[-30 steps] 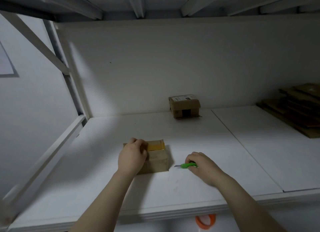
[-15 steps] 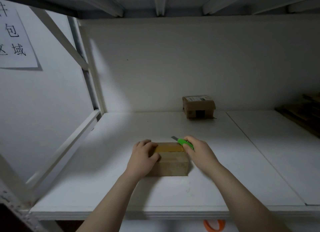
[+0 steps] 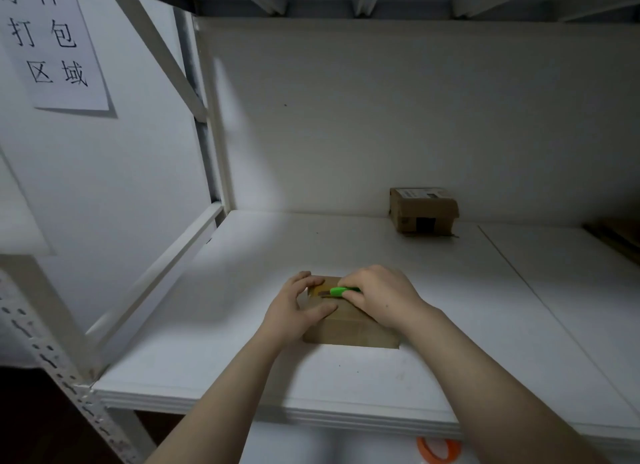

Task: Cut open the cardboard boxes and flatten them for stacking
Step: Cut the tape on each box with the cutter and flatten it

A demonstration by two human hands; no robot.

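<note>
A small brown cardboard box (image 3: 349, 332) lies on the white shelf (image 3: 242, 359) near its front edge. My left hand (image 3: 294, 311) grips the box's left end, fingers over the top and thumb across the near part of the lid. My right hand (image 3: 384, 297) holds a green utility knife (image 3: 339, 292) over the box top, its blade pointing left along the taped seam. A second, taller cardboard box (image 3: 422, 210) with a white label stands against the back wall.
Flattened cardboard (image 3: 620, 238) shows at the far right edge of the shelf. A slanted white brace (image 3: 152, 273) and a perforated upright (image 3: 59, 370) bound the left side. An orange tape roll (image 3: 438, 449) sits below the shelf front. A paper sign (image 3: 52, 44) hangs on the left wall.
My right hand brought the knife from the shelf beside the box onto the box top, blade now pointing left. The view has shifted left and closer.
</note>
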